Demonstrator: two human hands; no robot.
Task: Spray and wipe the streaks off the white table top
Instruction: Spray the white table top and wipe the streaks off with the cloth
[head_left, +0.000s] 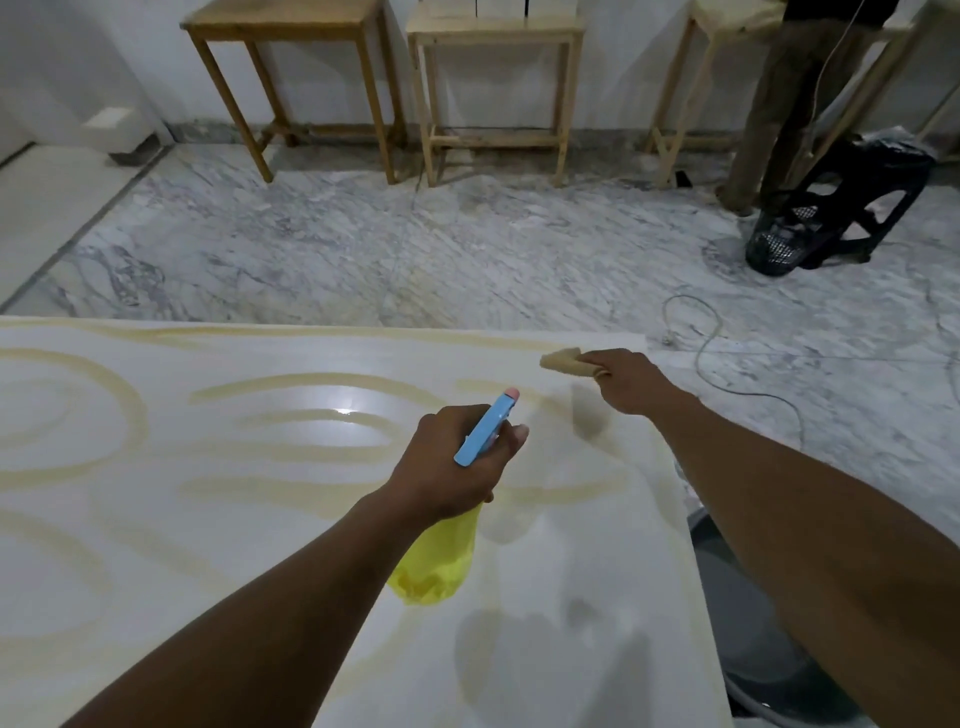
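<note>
The white table top (249, 561) is flat and shiny, with a bright spot of light near its middle. Yellow-brown streaks (136, 415) lie on it in big loops and long curved lines, dark on the left and far side and fainter on the right. A tan cloth (563, 361) is at the far right corner; it is hard to tell if it touches the top.

A yellow spray bottle (436, 561) with a blue trigger head is gripped by the left hand (452, 462) above the white table top (208, 545), nozzle aimed toward the far right corner. Tan looping streaks (130, 410) are spread across the surface. A tan cloth (563, 360) is held by the right hand (628, 382) near the far right edge. Wooden stools (291, 78) are lined along the wall on a marble floor (415, 249).
</note>
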